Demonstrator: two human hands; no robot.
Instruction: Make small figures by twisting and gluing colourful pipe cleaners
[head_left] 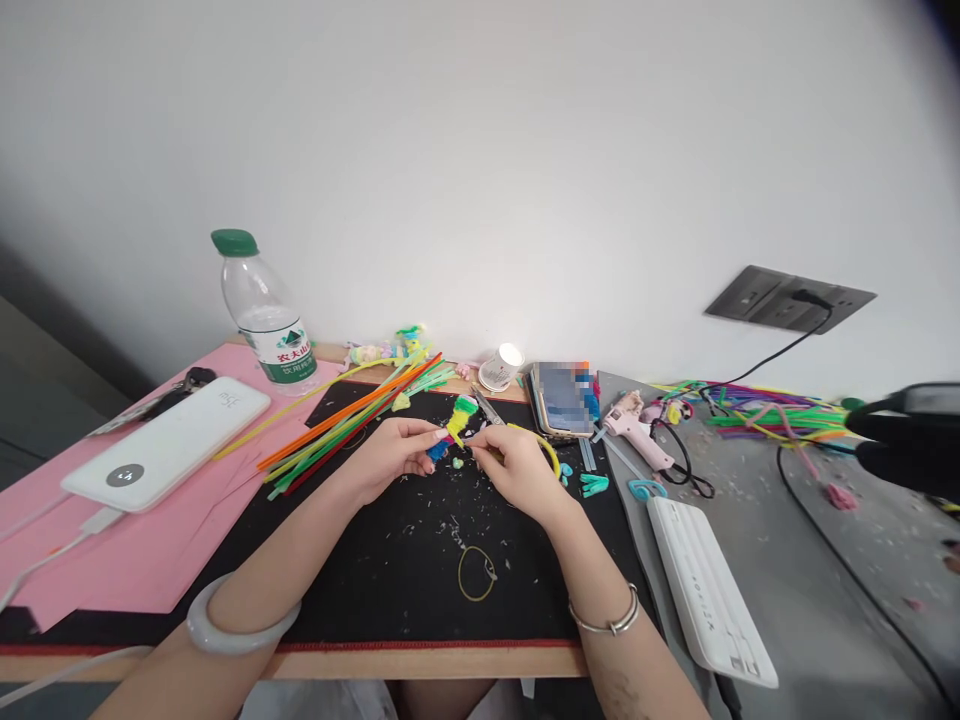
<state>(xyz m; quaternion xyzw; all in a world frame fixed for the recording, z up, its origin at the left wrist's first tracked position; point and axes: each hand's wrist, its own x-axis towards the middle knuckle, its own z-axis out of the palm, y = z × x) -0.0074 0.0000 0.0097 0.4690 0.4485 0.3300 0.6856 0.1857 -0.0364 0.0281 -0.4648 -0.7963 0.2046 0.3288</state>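
Note:
Over the black mat (390, 580), my left hand (394, 452) is closed around a small pipe-cleaner figure (457, 420) in yellow, green, white and blue. My right hand (514, 465) meets it from the other side, thumb and forefinger pinched at a thin bit by the figure's edge; what exactly they pinch is too small to make out. Scissors (486, 405) with yellow handles lie just behind the right hand, their grips partly covered by it. A small pale green piece (457, 463) rests on the mat beneath the figure.
Left are loose pipe cleaners (345, 425), a water bottle (270, 320) and a white power bank (169, 440) on pink sheets (195, 540). At the back stand a paper cup (501, 368) and phone (564, 400). A glue gun (637, 430) and second power bank (709, 590) lie right.

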